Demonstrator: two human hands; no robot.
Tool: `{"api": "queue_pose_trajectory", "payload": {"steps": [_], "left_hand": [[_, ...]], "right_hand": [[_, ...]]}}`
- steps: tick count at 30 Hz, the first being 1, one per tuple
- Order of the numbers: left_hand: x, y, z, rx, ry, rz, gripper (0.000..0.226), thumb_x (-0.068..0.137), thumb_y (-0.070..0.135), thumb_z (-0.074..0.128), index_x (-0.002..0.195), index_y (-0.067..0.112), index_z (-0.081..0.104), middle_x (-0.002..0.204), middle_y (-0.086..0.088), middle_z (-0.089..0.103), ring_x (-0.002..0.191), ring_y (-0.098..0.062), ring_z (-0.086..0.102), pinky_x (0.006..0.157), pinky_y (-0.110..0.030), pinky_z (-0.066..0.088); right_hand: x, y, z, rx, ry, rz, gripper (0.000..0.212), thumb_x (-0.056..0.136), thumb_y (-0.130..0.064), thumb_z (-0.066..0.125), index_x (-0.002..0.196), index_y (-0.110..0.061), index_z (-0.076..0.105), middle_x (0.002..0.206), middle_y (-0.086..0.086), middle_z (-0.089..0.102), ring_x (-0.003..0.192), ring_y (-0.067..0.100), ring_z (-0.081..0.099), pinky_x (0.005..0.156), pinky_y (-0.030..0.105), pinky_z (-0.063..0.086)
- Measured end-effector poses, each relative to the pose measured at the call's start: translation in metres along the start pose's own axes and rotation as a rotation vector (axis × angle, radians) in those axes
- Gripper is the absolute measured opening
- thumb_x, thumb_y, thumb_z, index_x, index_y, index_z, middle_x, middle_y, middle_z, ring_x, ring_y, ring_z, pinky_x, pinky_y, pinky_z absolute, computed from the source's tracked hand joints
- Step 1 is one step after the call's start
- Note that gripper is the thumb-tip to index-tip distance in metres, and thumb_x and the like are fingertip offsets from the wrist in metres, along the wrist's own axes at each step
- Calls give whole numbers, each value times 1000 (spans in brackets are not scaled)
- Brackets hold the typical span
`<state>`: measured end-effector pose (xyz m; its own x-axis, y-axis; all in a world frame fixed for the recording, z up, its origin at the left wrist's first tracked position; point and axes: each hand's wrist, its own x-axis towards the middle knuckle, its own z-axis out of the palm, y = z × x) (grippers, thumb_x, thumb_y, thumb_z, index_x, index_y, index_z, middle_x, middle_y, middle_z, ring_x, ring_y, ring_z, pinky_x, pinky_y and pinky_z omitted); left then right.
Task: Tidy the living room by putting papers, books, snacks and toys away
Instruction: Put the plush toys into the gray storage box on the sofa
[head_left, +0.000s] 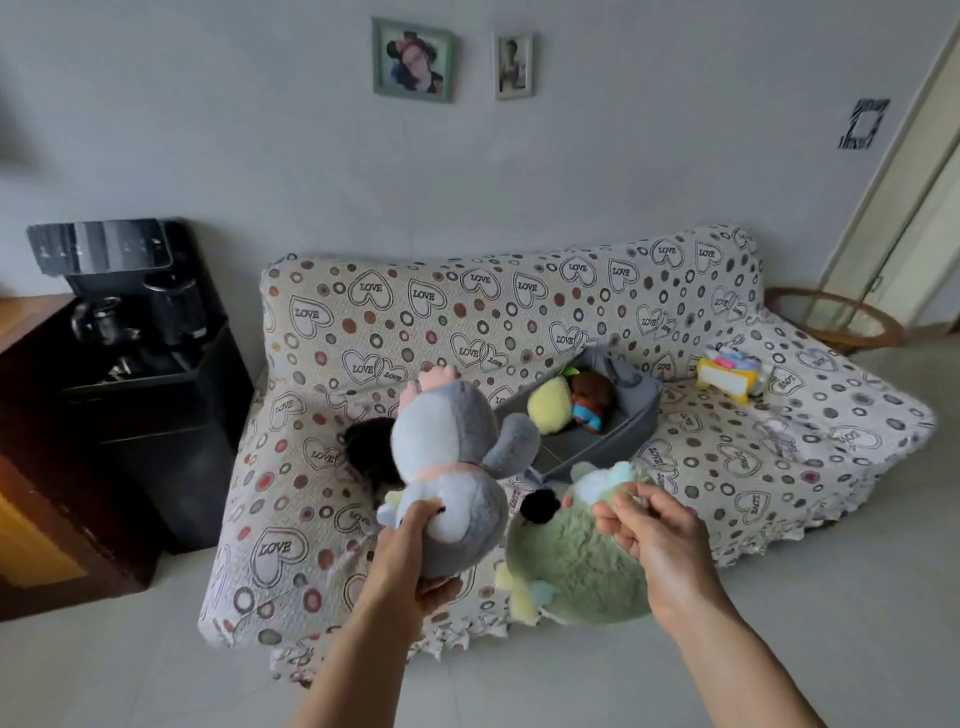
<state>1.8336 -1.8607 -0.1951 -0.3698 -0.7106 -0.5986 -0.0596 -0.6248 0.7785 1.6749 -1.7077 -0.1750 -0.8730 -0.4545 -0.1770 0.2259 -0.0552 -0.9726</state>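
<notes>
The left hand (410, 551) grips a grey plush toy (457, 462) above the near edge of the patterned sofa (467, 306). The right hand (649, 525) pinches a round green plush (571, 566) beside it. Farther back, a grey fabric bin (618, 421) holds smaller toys.

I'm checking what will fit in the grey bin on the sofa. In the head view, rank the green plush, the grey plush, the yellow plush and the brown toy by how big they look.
1. Green plush and grey plush: about alike; both nearer the camera.
2. Yellow plush, in the grey bin.
3. Brown toy, partly hidden.
</notes>
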Motion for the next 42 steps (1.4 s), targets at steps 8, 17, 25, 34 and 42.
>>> {"api": "queue_pose_trajectory", "payload": {"steps": [8, 17, 25, 34, 42], "left_hand": [[139, 50, 121, 65, 13, -61, 50, 81, 39, 68, 117, 8, 51, 100, -15, 55, 72, -28, 58, 52, -30, 50], [275, 57, 207, 89, 158, -162, 60, 71, 41, 73, 116, 8, 51, 108, -23, 60, 69, -29, 58, 47, -28, 50], [371, 53, 289, 44, 361, -246, 57, 76, 32, 71, 119, 7, 45, 106, -20, 58, 75, -28, 55, 48, -27, 47], [454, 28, 338, 201, 467, -255, 61, 77, 36, 72, 120, 9, 38, 108, -17, 55, 84, -30, 60, 56, -37, 56], [522, -17, 332, 725, 171, -351, 54, 91, 39, 54, 137, 15, 37, 126, -9, 45, 123, -30, 45, 107, -43, 38]], "right_hand": [[174, -36, 5, -50, 56, -17, 4, 90, -5, 62, 90, -1, 65, 81, 18, 70, 68, 18, 62, 64, 20, 48], [350, -25, 17, -73, 10, 85, 5, 90, -6, 63, 88, -4, 67, 75, 13, 70, 66, 16, 62, 64, 25, 46], [511, 3, 28, -189, -169, 255, 4, 90, -7, 63, 89, -5, 66, 77, 10, 70, 68, 15, 63, 58, 18, 47], [610, 69, 48, -338, -251, 370, 6, 91, -5, 60, 88, -8, 64, 76, 9, 66, 67, 16, 60, 49, 12, 46], [637, 171, 57, -665, -390, 490, 35, 93, -11, 55, 127, -16, 55, 115, 12, 62, 97, 24, 60, 72, 28, 44]]}}
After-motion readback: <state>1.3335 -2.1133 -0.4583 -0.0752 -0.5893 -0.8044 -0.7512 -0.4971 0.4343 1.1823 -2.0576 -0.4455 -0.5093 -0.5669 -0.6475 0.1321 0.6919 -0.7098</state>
